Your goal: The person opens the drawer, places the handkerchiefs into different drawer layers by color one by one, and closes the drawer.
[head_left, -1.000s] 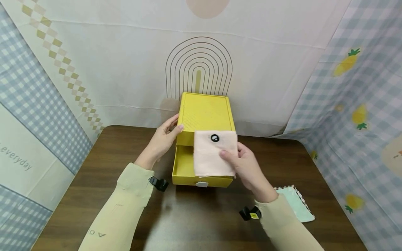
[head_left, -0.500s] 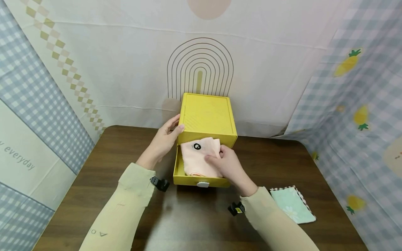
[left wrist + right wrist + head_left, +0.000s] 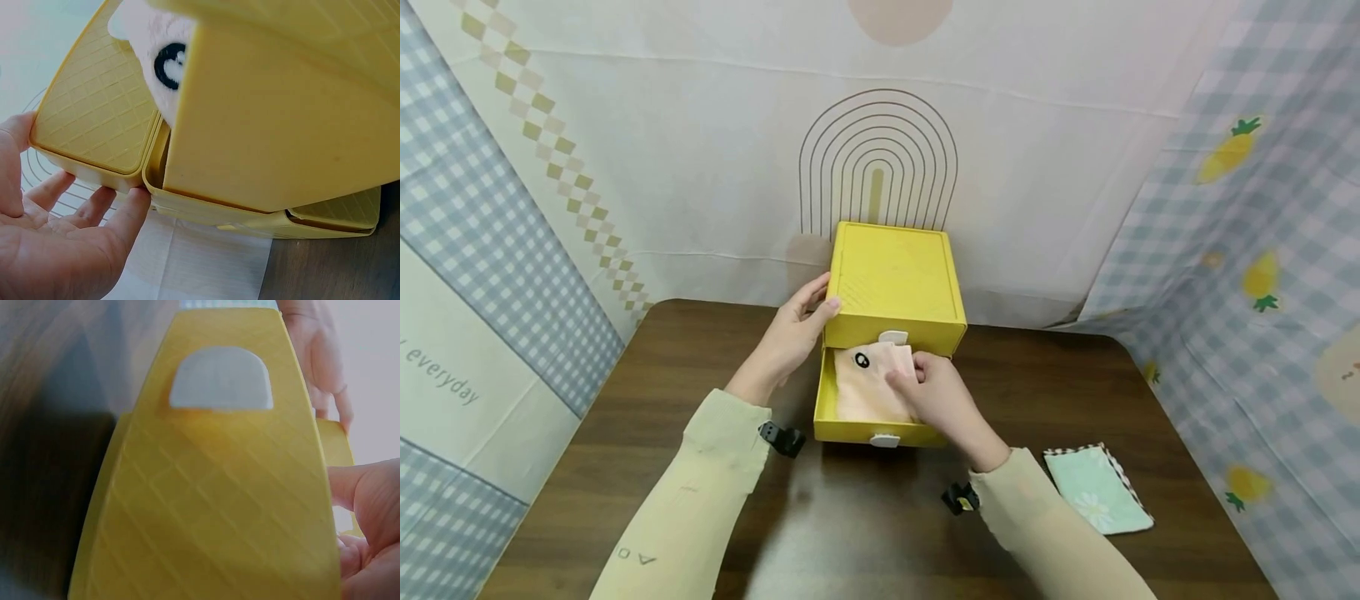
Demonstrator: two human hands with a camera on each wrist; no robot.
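Note:
A yellow two-drawer box (image 3: 895,279) stands at the back of the brown table (image 3: 625,417). Its lower drawer (image 3: 850,432) is pulled out toward me. A folded pink cloth (image 3: 865,392) with a black round mark lies inside the drawer. My right hand (image 3: 917,375) rests in the drawer, thumb and fingers pinching the cloth's right edge. My left hand (image 3: 808,312) lies flat against the box's left side, thumb at the top edge. The left wrist view shows that palm (image 3: 56,250) with straight fingers beside the box (image 3: 281,137). The drawer's white pull tab (image 3: 222,378) fills the right wrist view.
A folded mint-green cloth (image 3: 1097,487) with a checked border lies on the table to the right of my right forearm. Patterned fabric walls close in the table at the back and both sides. The upper drawer's white tab (image 3: 892,337) sits just above the pink cloth.
My right hand has brought the pink cloth down from above the box front into the open lower drawer and pushed it further in. The left hand has stayed on the box.

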